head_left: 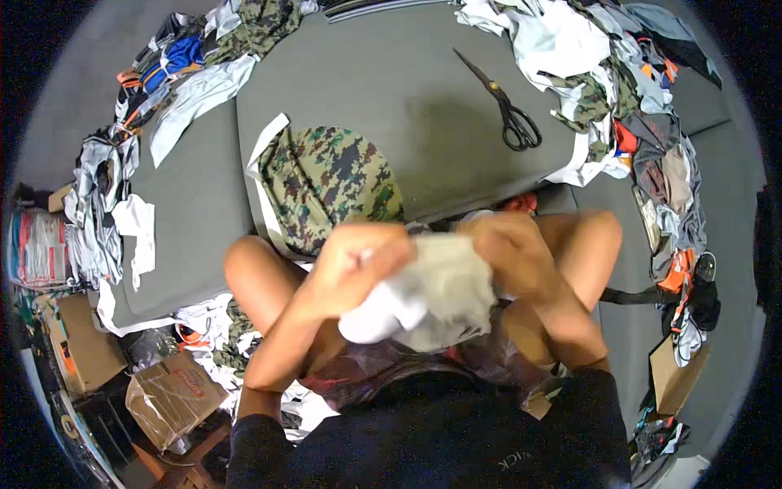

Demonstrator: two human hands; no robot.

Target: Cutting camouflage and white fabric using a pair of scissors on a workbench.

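Above my lap I hold up a bunched white and beige cloth [448, 285], blurred by motion. My left hand [362, 265] is closed on its left upper edge, fingers curled in. On the opposite side my right hand [509, 253] grips the cloth too, its fingers smeared. Just beyond my left hand lies a rounded camouflage fabric piece [346, 175] with a white strip [265, 151] along its left edge. Farther off to the right, black-handled scissors [501, 102] rest on the grey surface with their blades pointing away to the left.
Heaps of cloth scraps line the grey padded surface [350, 73]: a white and camouflage pile [562, 41] at far right, more scraps [106, 196] at left. Cardboard boxes [175, 395] stand at lower left, another box [680, 375] at lower right.
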